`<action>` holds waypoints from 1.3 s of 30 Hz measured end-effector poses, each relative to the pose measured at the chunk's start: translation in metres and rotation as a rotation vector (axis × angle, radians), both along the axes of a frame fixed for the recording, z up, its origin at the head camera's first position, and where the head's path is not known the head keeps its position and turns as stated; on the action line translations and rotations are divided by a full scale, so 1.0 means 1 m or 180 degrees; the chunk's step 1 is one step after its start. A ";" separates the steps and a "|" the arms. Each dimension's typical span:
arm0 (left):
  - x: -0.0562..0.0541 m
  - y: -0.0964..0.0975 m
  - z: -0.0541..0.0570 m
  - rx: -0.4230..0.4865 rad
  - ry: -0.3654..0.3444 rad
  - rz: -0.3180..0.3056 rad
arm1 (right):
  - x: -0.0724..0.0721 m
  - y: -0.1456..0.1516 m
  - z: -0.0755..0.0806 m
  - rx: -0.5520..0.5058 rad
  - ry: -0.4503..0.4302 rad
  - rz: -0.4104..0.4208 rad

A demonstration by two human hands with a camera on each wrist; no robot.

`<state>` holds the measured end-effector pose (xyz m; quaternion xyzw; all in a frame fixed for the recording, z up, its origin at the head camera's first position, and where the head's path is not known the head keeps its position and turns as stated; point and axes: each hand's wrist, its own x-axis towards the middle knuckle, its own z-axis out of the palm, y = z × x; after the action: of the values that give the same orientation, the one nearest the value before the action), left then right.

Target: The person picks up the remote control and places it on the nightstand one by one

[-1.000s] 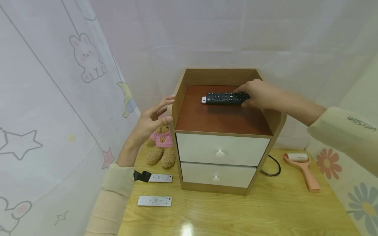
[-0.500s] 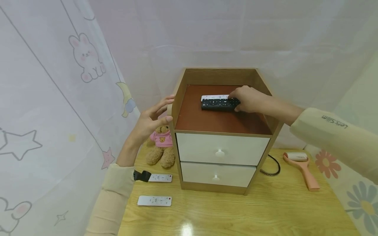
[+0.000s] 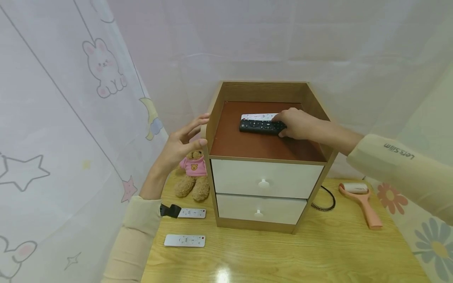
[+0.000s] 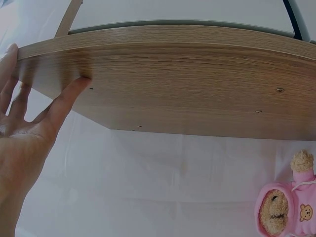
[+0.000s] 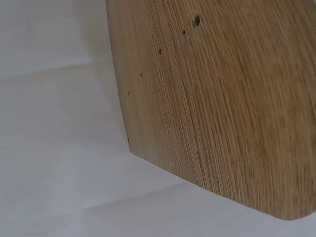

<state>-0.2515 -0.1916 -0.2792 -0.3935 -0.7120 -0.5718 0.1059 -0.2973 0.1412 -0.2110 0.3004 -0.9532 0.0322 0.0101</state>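
To your left on the wood-grain table (image 3: pixel 269 255), note a brown plush bear (image 3: pixel 193 168) in a pink top with a bear-face emblem, legs pointing near. To your right, note a coiled black cord (image 3: pixel 326 208) and, just beyond it, an orange-handled lint roller (image 3: pixel 368 210), its white roll at the far end. On your left hangs a pale curtain (image 3: pixel 46 114) printed with rabbits, stars and a moon; on your right, a flowered cloth (image 3: pixel 410 220).
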 end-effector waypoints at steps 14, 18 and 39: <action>0.000 -0.002 0.002 -0.0015 -0.0028 0.0037 | -0.012 0.005 0.000 0.0077 -0.0132 0.0194; 0.000 -0.003 -0.001 0.0016 -0.0017 0.0014 | -0.010 0.005 -0.001 0.0035 -0.0104 0.0223; 0.001 -0.007 0.000 -0.0042 -0.0018 0.0088 | 0.060 0.044 0.024 -0.0867 0.1062 0.0151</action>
<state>-0.2502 -0.1988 -0.2793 -0.3827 -0.7214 -0.5667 0.1092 -0.2376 0.1848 -0.1872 0.3197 -0.9178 0.1108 0.2075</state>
